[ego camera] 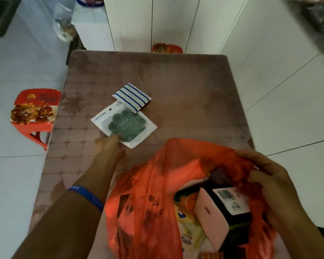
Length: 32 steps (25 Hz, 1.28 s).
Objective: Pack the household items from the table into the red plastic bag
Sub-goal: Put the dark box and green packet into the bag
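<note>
Red plastic bag point(157, 184) rim in right grip point(269, 186), left grip point(108, 146) loosely touching green-mat packet point(124, 126)

Beyond the red bag point(157, 184), bare tablecloth point(194, 86) lay open on the far and right sides; left of it, the green-mat packet point(124, 126) and striped packet point(132, 97) blocked the way.

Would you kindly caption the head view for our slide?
Left hand reaches the green coaster packet while right hand holds the red bag open.

table point(185, 75); green packet point(124, 126), striped packet point(132, 97), red bag point(157, 184)
</note>
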Each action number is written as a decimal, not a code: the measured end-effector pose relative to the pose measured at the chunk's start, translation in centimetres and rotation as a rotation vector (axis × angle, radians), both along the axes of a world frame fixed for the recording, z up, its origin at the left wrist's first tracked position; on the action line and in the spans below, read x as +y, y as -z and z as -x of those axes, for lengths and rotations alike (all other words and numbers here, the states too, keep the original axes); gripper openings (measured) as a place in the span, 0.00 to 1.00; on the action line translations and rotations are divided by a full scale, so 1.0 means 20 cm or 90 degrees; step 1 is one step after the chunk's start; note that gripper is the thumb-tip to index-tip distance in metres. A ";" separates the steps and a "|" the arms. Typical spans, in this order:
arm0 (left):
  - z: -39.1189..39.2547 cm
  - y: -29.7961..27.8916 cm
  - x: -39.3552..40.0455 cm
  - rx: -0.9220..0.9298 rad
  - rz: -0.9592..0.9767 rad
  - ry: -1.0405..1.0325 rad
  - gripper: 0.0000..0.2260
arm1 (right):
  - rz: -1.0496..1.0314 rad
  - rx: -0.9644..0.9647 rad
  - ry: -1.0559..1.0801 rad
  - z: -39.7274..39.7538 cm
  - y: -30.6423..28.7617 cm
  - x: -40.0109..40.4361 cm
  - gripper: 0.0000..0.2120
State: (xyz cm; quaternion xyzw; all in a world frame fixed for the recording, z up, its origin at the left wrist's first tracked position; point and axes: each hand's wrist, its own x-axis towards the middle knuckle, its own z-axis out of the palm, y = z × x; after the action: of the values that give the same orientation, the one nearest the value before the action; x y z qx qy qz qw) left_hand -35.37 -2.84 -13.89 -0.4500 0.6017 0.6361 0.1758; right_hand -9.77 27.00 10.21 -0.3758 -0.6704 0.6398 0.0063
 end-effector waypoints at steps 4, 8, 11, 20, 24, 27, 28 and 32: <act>-0.01 -0.15 0.01 0.024 0.034 0.088 0.10 | 0.016 0.021 -0.016 -0.02 0.00 -0.01 0.31; -0.24 -0.38 0.02 0.143 0.058 0.036 0.08 | 0.001 0.053 -0.026 -0.10 -0.06 0.03 0.34; -0.47 -0.46 0.04 0.151 0.021 0.106 0.11 | -0.062 0.083 -0.100 -0.19 -0.09 0.02 0.37; -0.50 -0.33 0.15 0.241 0.432 0.626 0.28 | -0.398 0.102 -0.312 -0.25 0.08 -0.09 0.32; -0.36 -0.19 0.18 0.201 0.543 0.776 0.37 | -0.459 0.086 -0.287 -0.18 0.13 -0.10 0.30; -0.30 -0.15 0.26 0.204 0.711 0.784 0.25 | -0.458 0.048 -0.272 -0.14 0.14 -0.11 0.30; -0.28 -0.15 0.27 0.205 0.765 0.780 0.22 | -0.460 0.040 -0.272 -0.14 0.14 -0.12 0.29; -0.27 -0.09 0.27 0.316 0.849 0.808 0.12 | -0.465 0.023 -0.284 -0.17 0.15 -0.12 0.24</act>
State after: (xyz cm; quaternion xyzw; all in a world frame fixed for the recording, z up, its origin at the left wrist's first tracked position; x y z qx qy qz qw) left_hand -29.93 2.62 -12.00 0.1011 0.9926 0.0250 0.0627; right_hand -6.29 24.68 7.29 -0.1829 -0.9176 0.3527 0.0121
